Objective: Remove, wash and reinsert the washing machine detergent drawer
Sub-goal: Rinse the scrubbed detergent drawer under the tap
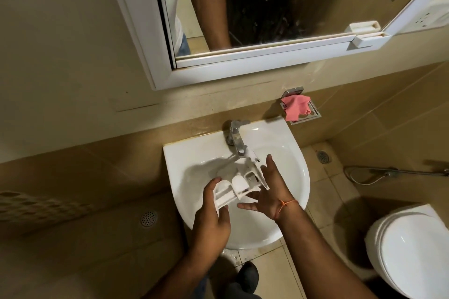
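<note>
The detergent drawer (239,183) sits over the sink (286,221), below the tap (236,137), between both hands.

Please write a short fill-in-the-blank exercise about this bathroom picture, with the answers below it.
1. Both hands hold the white plastic detergent drawer over the white ceramic ____.
2. The left hand grips the drawer's near end; the open ____ hand supports its other side.
3. A ____ cloth lies in the metal wall dish.

Answers: sink; right; pink
</note>
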